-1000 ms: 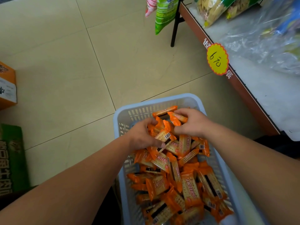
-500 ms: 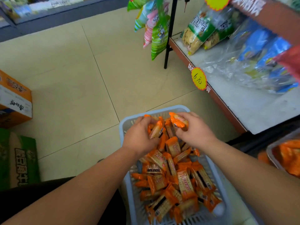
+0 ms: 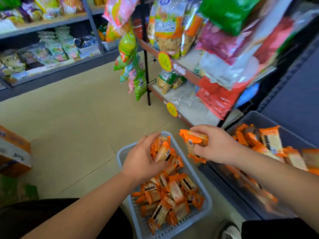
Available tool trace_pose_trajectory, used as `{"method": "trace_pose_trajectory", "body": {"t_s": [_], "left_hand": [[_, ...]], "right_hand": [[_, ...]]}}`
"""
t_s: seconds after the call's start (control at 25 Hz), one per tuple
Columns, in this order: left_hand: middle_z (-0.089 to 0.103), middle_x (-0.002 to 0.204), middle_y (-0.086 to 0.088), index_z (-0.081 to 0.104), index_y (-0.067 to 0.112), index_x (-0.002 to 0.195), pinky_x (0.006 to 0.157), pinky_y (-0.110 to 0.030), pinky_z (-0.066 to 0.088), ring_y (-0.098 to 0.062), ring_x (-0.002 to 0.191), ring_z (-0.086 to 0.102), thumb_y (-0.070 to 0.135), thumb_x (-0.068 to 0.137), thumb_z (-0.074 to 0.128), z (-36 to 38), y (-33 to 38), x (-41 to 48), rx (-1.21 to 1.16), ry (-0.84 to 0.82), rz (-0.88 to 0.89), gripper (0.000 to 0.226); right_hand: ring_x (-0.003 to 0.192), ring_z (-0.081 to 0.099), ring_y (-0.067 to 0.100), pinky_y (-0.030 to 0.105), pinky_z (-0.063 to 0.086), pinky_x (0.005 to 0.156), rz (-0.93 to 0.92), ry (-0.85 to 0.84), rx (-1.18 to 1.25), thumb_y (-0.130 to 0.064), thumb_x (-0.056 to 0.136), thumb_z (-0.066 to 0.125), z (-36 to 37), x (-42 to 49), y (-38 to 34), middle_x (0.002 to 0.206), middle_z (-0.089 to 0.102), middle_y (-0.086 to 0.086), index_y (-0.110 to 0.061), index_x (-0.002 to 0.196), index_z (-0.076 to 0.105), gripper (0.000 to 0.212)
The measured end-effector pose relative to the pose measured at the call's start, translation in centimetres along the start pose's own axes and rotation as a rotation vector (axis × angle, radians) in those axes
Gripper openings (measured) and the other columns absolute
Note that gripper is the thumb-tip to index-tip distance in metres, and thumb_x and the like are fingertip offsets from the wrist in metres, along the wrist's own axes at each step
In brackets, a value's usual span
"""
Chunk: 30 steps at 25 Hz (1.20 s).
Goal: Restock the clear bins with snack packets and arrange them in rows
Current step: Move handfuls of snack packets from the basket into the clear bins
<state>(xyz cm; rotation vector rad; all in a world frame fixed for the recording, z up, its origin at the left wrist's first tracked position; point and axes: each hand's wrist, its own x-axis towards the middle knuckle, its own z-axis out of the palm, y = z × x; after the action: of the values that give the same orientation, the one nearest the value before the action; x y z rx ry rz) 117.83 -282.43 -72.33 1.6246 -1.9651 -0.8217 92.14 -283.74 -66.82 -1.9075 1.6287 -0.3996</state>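
A pale blue basket (image 3: 206,195) on the floor holds several orange snack packets (image 3: 174,192). My left hand (image 3: 143,161) grips a bunch of these packets (image 3: 161,149) above the basket's far end. My right hand (image 3: 215,145) holds another handful of orange packets (image 3: 193,140), lifted to the right of the basket, near the clear bin (image 3: 291,138). That bin stands at the right and holds more orange packets (image 3: 269,140).
A shelf unit (image 3: 181,71) with bagged snacks and yellow price tags (image 3: 164,61) rises ahead. Snack bags (image 3: 131,54) hang from a black pole. An orange carton (image 3: 13,152) sits at the left on the tiled floor. Another stocked shelf (image 3: 48,49) runs along the back.
Both hands have lifted handfuls of packets out of the basket. My right hand has moved right toward the clear bin. The view has tilted up, showing the shelves.
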Motion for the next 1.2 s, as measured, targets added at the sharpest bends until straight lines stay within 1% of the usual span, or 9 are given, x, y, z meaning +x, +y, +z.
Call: {"method": "trace_pose_trajectory", "body": {"t_s": [0.12, 0.32, 0.48, 0.6, 0.68, 0.8, 0.92, 1.04, 1.2], "left_hand": [[0.052, 0.125, 0.023, 0.046, 0.041, 0.148, 0.088, -0.008, 0.041, 0.005, 0.109, 0.051, 0.04, 0.066, 0.089, 1.1, 5.4, -0.6, -0.066, -0.009, 0.093, 0.093], [0.065, 0.124, 0.005, 0.049, 0.04, 0.146, 0.093, -0.029, 0.052, -0.02, 0.103, 0.064, 0.036, 0.065, 0.093, 7.1, 14.6, 2.0, -0.152, -0.06, 0.221, 0.091], [0.057, 0.135, 0.013, 0.048, 0.036, 0.148, 0.106, -0.024, 0.045, -0.003, 0.116, 0.057, 0.037, 0.066, 0.094, 13.9, 20.4, 6.7, -0.194, -0.095, 0.298, 0.094], [0.048, 0.139, 0.017, 0.043, 0.032, 0.153, 0.1, -0.009, 0.031, 0.008, 0.123, 0.042, 0.036, 0.073, 0.092, 17.4, 23.4, 9.9, -0.166, -0.103, 0.283, 0.094], [0.05, 0.134, 0.015, 0.042, 0.028, 0.152, 0.096, -0.006, 0.034, 0.009, 0.116, 0.043, 0.036, 0.076, 0.092, 19.4, 23.9, 11.8, -0.213, -0.082, 0.202, 0.091], [0.06, 0.13, 0.001, 0.044, 0.026, 0.147, 0.097, -0.027, 0.047, -0.018, 0.121, 0.06, 0.055, 0.075, 0.087, 21.8, 21.9, 13.5, -0.104, -0.148, -0.008, 0.088], [0.048, 0.14, -0.007, 0.043, 0.024, 0.148, 0.109, -0.044, 0.047, -0.033, 0.135, 0.048, 0.087, 0.069, 0.067, 22.2, 19.6, 13.0, 0.309, -0.399, -0.104, 0.104], [0.037, 0.149, -0.006, 0.037, 0.024, 0.154, 0.116, -0.048, 0.038, -0.034, 0.143, 0.033, 0.095, 0.072, 0.051, 21.4, 19.4, 12.6, 0.467, -0.432, -0.04, 0.109], [0.036, 0.159, 0.003, 0.024, 0.029, 0.162, 0.118, -0.044, 0.038, -0.028, 0.146, 0.034, 0.081, 0.079, 0.062, 21.0, 19.3, 12.2, 0.324, -0.306, 0.223, 0.104]], "right_hand": [[0.08, 0.066, 0.003, 0.01, 0.045, 0.069, 0.052, 0.074, 0.015, -0.012, 0.078, 0.074, -6.2, -4.6, 1.0, 0.089, 0.073, -0.006, -0.028, 0.105, 0.07, 0.031], [0.07, 0.064, 0.001, 0.009, 0.045, 0.064, 0.282, 0.364, 0.037, -0.023, 0.082, 0.076, -14.9, -10.6, 9.4, 0.085, 0.071, -0.013, -0.034, 0.107, 0.066, 0.029], [0.073, 0.063, 0.003, 0.008, 0.041, 0.056, 0.537, 0.517, 0.107, -0.027, 0.089, 0.073, -15.6, -12.2, 16.7, 0.088, 0.07, -0.01, -0.029, 0.109, 0.065, 0.021], [0.08, 0.067, 0.019, 0.023, 0.051, 0.066, 0.602, 0.518, 0.162, -0.027, 0.09, 0.071, -14.7, -11.0, 20.1, 0.098, 0.072, 0.0, -0.026, 0.113, 0.066, 0.024], [0.093, 0.07, 0.023, 0.031, 0.056, 0.082, 0.587, 0.539, 0.184, -0.03, 0.089, 0.071, -14.4, -9.7, 21.6, 0.11, 0.071, 0.004, -0.026, 0.123, 0.064, 0.035], [0.117, 0.063, 0.024, 0.035, 0.052, 0.099, 0.559, 0.533, 0.177, -0.033, 0.087, 0.072, -13.8, -8.2, 23.4, 0.129, 0.064, 0.003, -0.028, 0.142, 0.054, 0.057], [0.121, 0.062, 0.021, 0.038, 0.055, 0.098, 0.57, 0.37, 0.162, -0.044, 0.084, 0.077, -13.1, -7.4, 24.4, 0.14, 0.059, -0.006, -0.038, 0.151, 0.042, 0.076], [0.137, 0.052, 0.021, 0.046, 0.051, 0.107, 0.607, 0.178, 0.03, -0.064, 0.074, 0.077, -12.8, -6.4, 24.5, 0.151, 0.052, -0.006, -0.039, 0.152, 0.044, 0.088], [0.151, 0.03, 0.022, 0.053, 0.035, 0.12, 0.562, 0.252, -0.135, -0.066, 0.074, 0.077, -13.8, -5.9, 23.4, 0.16, 0.04, -0.006, -0.038, 0.155, 0.039, 0.093]]}}
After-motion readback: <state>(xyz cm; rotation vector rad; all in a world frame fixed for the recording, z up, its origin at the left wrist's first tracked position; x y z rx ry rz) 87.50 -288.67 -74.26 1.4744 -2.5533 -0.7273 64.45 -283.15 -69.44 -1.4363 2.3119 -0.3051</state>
